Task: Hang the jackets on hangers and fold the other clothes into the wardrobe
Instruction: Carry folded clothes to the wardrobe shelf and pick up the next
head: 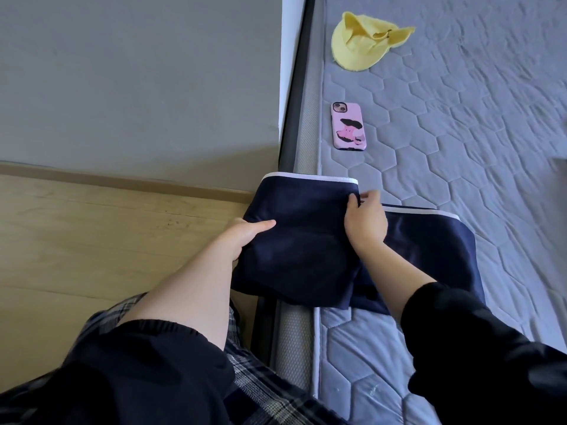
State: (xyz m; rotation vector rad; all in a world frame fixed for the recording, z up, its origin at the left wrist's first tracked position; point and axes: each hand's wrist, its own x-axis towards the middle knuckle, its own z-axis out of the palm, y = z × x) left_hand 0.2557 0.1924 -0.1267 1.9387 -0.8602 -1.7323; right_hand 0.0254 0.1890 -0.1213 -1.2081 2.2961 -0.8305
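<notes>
A navy garment with white trim (303, 240) lies partly folded over the left edge of the grey quilted mattress (460, 133). My left hand (242, 237) grips its left side, thumb on top and fingers hidden under the cloth. My right hand (365, 222) pinches the upper right corner of the folded layer near the white trim. A second navy layer (429, 246) lies flat to the right under my right wrist. A yellow garment (365, 41) lies crumpled at the far end of the mattress.
A phone in a pink case (349, 126) lies face down on the mattress beyond the navy garment. A grey wall (138, 87) and wooden floor (92, 240) are on the left. My plaid trousers (260, 391) show below.
</notes>
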